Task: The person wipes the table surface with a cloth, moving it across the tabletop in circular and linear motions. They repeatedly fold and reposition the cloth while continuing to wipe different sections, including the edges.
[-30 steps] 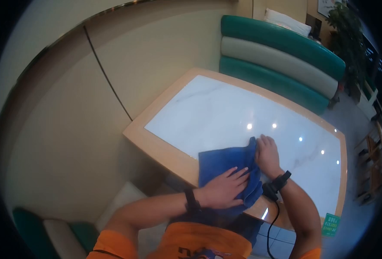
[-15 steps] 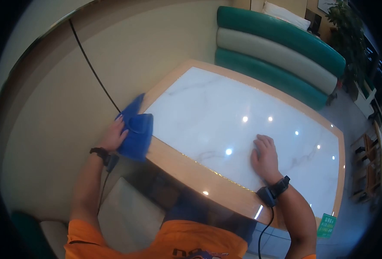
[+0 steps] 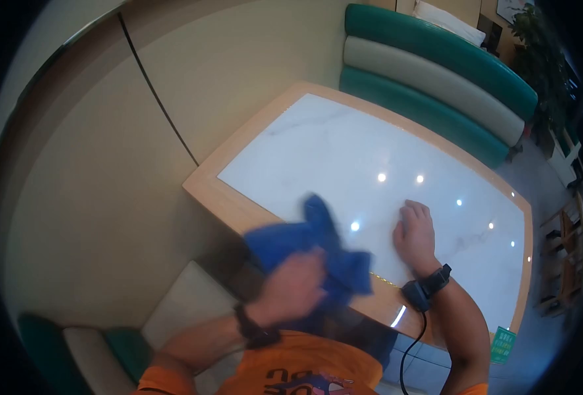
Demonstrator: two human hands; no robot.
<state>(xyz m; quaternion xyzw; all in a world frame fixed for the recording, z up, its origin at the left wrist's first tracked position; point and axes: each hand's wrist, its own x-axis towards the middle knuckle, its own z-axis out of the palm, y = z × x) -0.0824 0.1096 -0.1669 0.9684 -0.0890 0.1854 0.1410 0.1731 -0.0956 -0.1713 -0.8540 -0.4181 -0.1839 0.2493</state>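
Observation:
A blue cloth (image 3: 344,263), blurred by motion, lies over the near wooden edge of the table (image 3: 239,207), partly on its white marbled top. My left hand (image 3: 295,286) is on the cloth at its near side, smeared by motion, with the fingers partly lost against the blue. To the right, my right hand (image 3: 415,234) rests on the white top with its fingers loosely curled and close together; nothing shows in it. Black bands with devices are on both wrists, and a cable hangs from the right one.
A green and cream bench back (image 3: 436,79) stands beyond the table. Another bench (image 3: 90,355) is at the lower left, beside the beige wall (image 3: 107,197). A green sign (image 3: 503,345) hangs at the near right corner. Wooden chairs and a plant are at the right.
My left hand and the blue cloth have moved right along the near edge, away from the left corner by the wall. My right hand has stayed at the same place on the table. The view has shifted slightly.

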